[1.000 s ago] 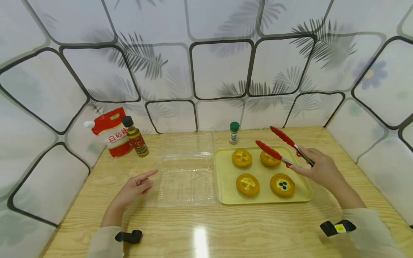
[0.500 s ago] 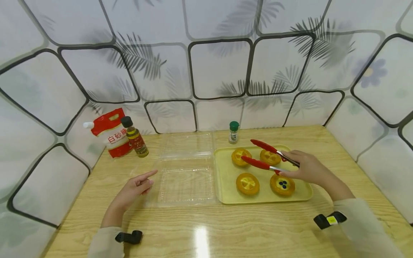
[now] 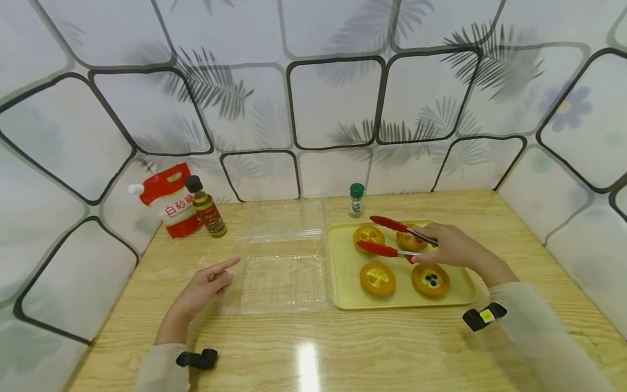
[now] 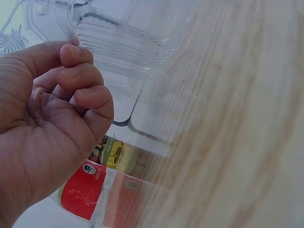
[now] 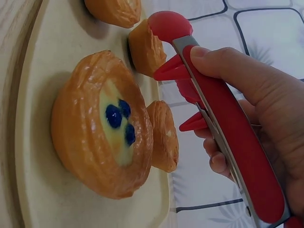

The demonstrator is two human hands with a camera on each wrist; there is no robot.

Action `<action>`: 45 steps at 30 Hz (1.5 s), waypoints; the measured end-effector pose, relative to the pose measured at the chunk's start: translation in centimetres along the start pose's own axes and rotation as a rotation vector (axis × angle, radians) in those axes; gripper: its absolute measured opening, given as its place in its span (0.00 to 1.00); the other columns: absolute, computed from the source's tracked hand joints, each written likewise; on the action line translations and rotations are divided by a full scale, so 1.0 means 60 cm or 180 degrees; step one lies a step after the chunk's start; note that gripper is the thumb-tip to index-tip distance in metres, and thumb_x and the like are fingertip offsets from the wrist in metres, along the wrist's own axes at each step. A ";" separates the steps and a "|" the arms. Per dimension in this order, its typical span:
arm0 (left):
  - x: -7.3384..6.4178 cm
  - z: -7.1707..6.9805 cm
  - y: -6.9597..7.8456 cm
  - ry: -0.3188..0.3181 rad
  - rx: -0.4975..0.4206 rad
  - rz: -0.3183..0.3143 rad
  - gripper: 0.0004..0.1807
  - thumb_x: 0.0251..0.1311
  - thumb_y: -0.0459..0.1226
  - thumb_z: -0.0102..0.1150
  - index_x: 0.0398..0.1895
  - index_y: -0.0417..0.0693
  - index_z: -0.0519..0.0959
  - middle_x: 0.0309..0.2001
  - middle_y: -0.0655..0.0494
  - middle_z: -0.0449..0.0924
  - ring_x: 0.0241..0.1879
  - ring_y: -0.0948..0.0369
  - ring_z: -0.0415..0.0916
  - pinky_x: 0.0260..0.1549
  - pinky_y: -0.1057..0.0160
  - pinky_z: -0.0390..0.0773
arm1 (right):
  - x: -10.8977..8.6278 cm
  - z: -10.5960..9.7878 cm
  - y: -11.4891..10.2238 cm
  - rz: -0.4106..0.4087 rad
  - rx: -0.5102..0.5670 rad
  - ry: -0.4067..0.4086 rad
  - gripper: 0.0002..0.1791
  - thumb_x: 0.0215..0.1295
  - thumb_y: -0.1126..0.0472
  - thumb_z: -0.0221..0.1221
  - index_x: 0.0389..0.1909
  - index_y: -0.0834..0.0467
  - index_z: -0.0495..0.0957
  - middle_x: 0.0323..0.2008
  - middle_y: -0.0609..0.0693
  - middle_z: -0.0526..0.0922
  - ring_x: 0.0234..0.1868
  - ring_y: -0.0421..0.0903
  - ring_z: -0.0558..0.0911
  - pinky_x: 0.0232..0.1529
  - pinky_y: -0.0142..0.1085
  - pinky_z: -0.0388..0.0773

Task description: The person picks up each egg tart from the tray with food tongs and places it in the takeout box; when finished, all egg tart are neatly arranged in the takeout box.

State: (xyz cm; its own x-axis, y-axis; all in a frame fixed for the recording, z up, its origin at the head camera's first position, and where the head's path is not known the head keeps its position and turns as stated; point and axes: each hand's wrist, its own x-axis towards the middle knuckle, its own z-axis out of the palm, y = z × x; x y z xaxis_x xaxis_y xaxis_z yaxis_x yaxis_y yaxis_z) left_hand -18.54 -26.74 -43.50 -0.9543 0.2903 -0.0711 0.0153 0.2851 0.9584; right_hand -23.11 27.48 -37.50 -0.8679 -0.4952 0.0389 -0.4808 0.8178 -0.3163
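Note:
My right hand [image 3: 448,247] grips a pair of red-tipped tongs [image 3: 384,249] by the handles. The tongs' arms are spread over the back half of the yellow tray [image 3: 343,296]. Their tips overlap the far-left fruit tart [image 3: 368,234]; the far-right tart [image 3: 405,240] shows partly behind them. Nearer stand another fruit tart [image 3: 377,279] and a blueberry tart [image 3: 430,280], which looms below the tongs in the right wrist view. My left hand [image 3: 203,288] has its index finger stretched to the left edge of a clear plastic clamshell box [image 3: 284,280], other fingers loosely curled [image 4: 71,78].
The box's raised lid [image 3: 286,218] lies toward the wall. A green-capped shaker [image 3: 356,200] stands behind the tray. At the back left are a dark-capped oil bottle [image 3: 208,212] and a red-and-white sugar bag [image 3: 171,204]. Patterned walls border the wooden table [image 3: 274,348].
My right hand has carried the tongs leftward, from over the tray's back right to above the far-left tart. The left hand, box and tarts have stayed put.

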 end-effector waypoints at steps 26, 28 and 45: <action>0.000 0.000 0.000 0.0007 -0.0069 -0.0087 0.27 0.70 0.37 0.48 0.69 0.36 0.61 0.22 0.57 0.62 0.24 0.65 0.62 0.27 0.65 0.66 | 0.022 0.000 -0.008 -0.0028 -0.0019 -0.0354 0.41 0.52 0.43 0.67 0.59 0.69 0.72 0.46 0.61 0.80 0.44 0.57 0.79 0.44 0.51 0.75; 0.000 0.000 0.000 0.0012 -0.0072 -0.0086 0.27 0.70 0.37 0.49 0.69 0.36 0.61 0.22 0.57 0.62 0.24 0.65 0.62 0.27 0.65 0.66 | 0.021 0.001 -0.008 -0.0022 -0.0006 -0.0345 0.41 0.53 0.43 0.67 0.59 0.68 0.72 0.47 0.62 0.79 0.45 0.58 0.78 0.45 0.52 0.74; -0.002 -0.001 0.001 -0.0051 -0.0159 -0.0018 0.26 0.71 0.33 0.45 0.69 0.35 0.59 0.21 0.59 0.61 0.23 0.63 0.60 0.27 0.63 0.64 | 0.010 0.004 0.004 0.0028 0.0022 -0.0126 0.40 0.53 0.43 0.66 0.58 0.69 0.73 0.49 0.65 0.79 0.46 0.59 0.79 0.44 0.52 0.75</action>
State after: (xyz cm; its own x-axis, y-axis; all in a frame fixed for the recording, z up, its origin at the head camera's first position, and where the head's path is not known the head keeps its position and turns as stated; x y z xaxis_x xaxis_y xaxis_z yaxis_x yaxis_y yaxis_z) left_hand -18.44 -26.80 -43.40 -0.9495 0.3033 -0.0806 -0.0054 0.2409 0.9705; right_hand -23.72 27.30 -37.75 -0.8663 -0.4995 -0.0015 -0.4723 0.8201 -0.3231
